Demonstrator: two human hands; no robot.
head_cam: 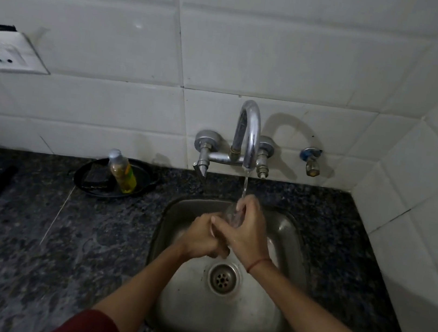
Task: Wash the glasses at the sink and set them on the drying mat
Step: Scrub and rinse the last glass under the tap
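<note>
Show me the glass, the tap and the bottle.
glass (234, 216), head view, its clear side
tap (252, 145), head view, front of the curved spout
bottle (124, 176), head view, yellow-green body

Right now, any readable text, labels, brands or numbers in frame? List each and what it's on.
None legible.
Label on the bottle: yellow-green, too blurred to read.
Plate of the wall socket: no legible marking.
The glass under the tap: no print visible.
</note>
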